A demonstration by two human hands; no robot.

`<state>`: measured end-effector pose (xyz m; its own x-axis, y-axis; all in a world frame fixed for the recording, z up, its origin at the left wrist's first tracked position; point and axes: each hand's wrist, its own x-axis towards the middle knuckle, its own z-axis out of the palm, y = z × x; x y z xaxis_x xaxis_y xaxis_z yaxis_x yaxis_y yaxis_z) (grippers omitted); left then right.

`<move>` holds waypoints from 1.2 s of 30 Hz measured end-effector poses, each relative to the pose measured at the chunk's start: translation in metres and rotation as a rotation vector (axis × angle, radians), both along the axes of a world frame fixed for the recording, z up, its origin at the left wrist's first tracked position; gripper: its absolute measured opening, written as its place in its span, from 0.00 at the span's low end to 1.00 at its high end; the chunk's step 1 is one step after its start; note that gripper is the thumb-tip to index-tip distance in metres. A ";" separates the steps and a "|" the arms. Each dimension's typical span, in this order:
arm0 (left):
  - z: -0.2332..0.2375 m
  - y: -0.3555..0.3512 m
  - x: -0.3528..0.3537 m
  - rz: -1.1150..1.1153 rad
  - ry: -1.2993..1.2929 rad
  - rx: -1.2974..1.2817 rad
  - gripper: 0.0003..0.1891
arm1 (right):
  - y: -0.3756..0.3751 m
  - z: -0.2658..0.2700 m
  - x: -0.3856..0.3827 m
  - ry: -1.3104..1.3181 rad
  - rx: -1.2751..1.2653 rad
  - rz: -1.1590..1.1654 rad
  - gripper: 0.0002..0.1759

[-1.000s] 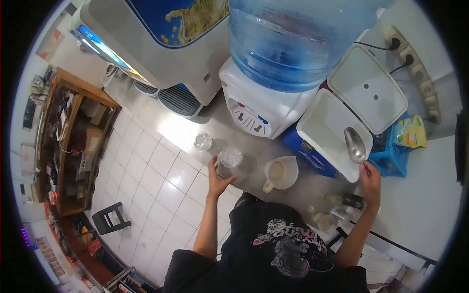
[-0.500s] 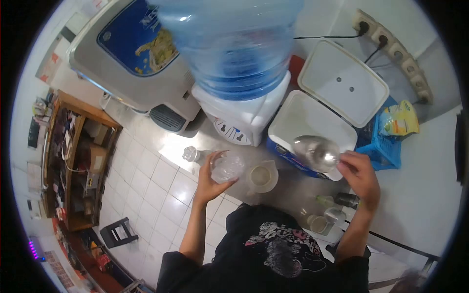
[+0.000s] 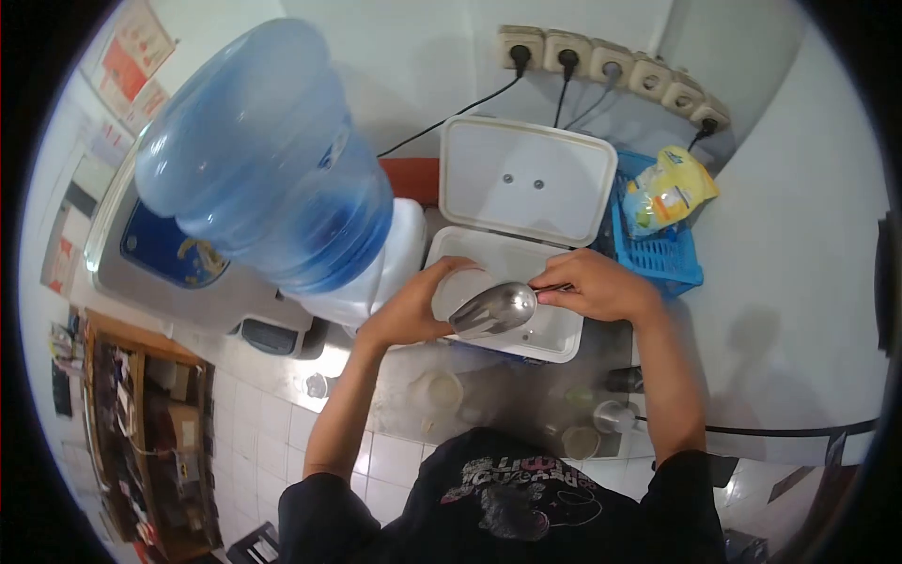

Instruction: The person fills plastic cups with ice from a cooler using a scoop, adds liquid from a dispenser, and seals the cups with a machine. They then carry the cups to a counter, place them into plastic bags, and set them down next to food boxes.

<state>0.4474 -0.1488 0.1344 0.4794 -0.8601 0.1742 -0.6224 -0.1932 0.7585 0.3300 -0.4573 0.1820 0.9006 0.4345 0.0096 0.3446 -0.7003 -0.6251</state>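
Note:
My right hand [image 3: 587, 285] grips the short handle of a shiny metal scoop [image 3: 503, 307], which points left and down. My left hand [image 3: 413, 305] is curled round a clear plastic cup [image 3: 460, 289], whose far side shows behind the scoop. The scoop's mouth is at the cup, and whether they touch I cannot tell. Both are above an open white cooler box [image 3: 564, 334], whose lid [image 3: 526, 193] stands open behind it. What the cup and scoop contain is hard to make out.
A large blue water bottle [image 3: 282, 179] stands on a white dispenser at the left, beside a grey machine [image 3: 216, 305]. A blue basket [image 3: 662, 263] holds a yellow packet [image 3: 669, 193] at the right. A pitcher [image 3: 437, 390] and several cups are near the counter's front edge.
My left hand has brought the cup over the cooler box, and the scoop has swung to it. The camera view has turned to the right, so the box now appears nearer the middle.

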 end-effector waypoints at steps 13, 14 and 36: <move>0.066 -0.079 0.054 -0.209 -0.274 0.358 0.45 | -0.054 -0.043 0.010 -0.231 0.131 -0.206 0.17; 0.071 -0.084 0.057 -0.253 -0.293 0.342 0.45 | -0.056 -0.045 0.011 -0.236 0.136 -0.210 0.17; 0.171 -0.125 0.040 -0.292 -0.745 0.426 0.40 | -0.066 -0.003 0.021 -0.639 0.166 -0.278 0.16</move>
